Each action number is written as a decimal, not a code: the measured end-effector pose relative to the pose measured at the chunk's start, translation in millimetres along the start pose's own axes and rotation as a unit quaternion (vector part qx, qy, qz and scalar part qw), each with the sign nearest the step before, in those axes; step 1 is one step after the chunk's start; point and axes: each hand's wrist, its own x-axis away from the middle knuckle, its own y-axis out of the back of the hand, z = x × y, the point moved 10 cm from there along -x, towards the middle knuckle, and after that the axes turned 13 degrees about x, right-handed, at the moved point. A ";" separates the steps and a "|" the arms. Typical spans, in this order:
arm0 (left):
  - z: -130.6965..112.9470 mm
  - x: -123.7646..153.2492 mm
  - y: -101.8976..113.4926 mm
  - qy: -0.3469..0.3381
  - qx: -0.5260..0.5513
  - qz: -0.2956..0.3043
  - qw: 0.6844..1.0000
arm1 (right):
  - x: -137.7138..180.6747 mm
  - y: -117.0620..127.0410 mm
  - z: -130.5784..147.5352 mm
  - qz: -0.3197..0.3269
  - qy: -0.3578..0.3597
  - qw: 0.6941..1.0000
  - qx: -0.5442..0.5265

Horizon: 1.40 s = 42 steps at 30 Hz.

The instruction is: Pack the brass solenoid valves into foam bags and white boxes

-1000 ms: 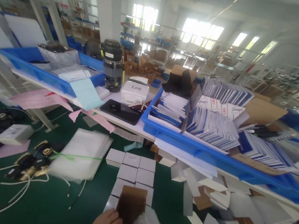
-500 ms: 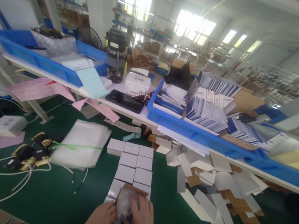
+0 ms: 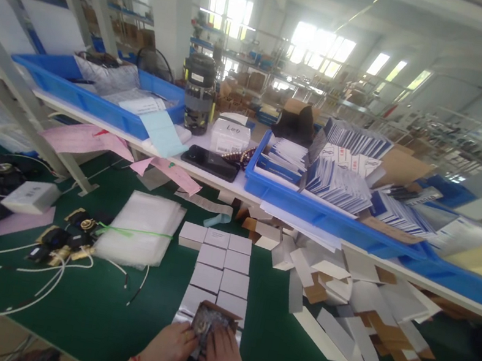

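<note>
The left hand (image 3: 171,345) pinches the left wall of the open box (image 3: 224,312); the right hand (image 3: 224,358) lays its fingers, close together, on the plastic-wrapped item (image 3: 205,322) inside it, though in this blur I cannot tell whether they grip. Beyond the open box run 2 columns of closed white boxes (image 3: 208,277); loose cartons (image 3: 357,300) lie to its right, 1 stack of plastic bags (image 3: 138,221) to its left.
</note>
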 end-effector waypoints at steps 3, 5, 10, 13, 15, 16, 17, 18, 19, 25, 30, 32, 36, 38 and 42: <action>-10.9 2.1 31.8 0.005 0.047 -0.020 0.999 | 1.2 -6.5 -23.8 0.073 -0.056 0.987 -0.132; -8.6 7.1 58.9 0.042 0.086 -0.065 0.993 | 12.5 -15.4 -70.3 0.128 -0.209 0.939 -0.243; 8.1 13.5 62.0 0.121 0.159 -0.055 0.978 | 41.8 -58.5 -122.2 0.206 -0.371 0.804 -0.416; 5.5 8.1 32.7 0.094 0.159 0.014 0.983 | 37.0 -91.1 -109.0 0.233 -0.351 0.781 -0.461; 2.9 5.2 15.2 0.072 0.127 0.051 0.988 | 28.1 -103.4 -104.0 0.213 -0.344 0.797 -0.449; 1.8 4.2 7.0 0.062 0.105 0.069 0.990 | 23.0 -106.3 -102.0 0.201 -0.339 0.808 -0.438; 1.1 3.4 -0.8 0.054 0.081 0.088 0.991 | 17.9 -106.8 -99.9 0.191 -0.332 0.820 -0.425; 1.0 2.8 -7.8 0.050 0.057 0.104 0.992 | 13.1 -104.8 -97.6 0.184 -0.321 0.832 -0.413; 1.4 2.2 -13.9 0.048 0.034 0.116 0.991 | 8.9 -100.2 -95.3 0.178 -0.309 0.845 -0.399; 1.1 -3.6 -20.1 0.055 0.000 0.077 0.996 | 2.6 -35.1 -64.7 0.157 -0.146 0.927 -0.308; -9.0 0.0 22.8 0.050 0.117 -0.004 0.992 | 28.1 -22.6 -34.4 0.223 -0.010 0.952 -0.207; -6.6 -0.6 48.0 0.072 0.121 -0.037 0.989 | 28.1 -28.5 -38.3 0.225 -0.028 0.956 -0.187; 3.5 -22.6 61.3 0.098 0.080 -0.006 0.992 | 16.2 -49.4 -40.0 0.266 -0.042 0.952 -0.147; 8.6 -35.9 36.3 0.087 0.087 0.092 0.988 | 13.2 -58.9 -38.3 0.288 -0.039 0.947 -0.138; 25.4 -40.7 -12.9 0.083 0.086 0.203 0.972 | 15.6 -66.1 -34.2 0.276 -0.014 0.954 -0.116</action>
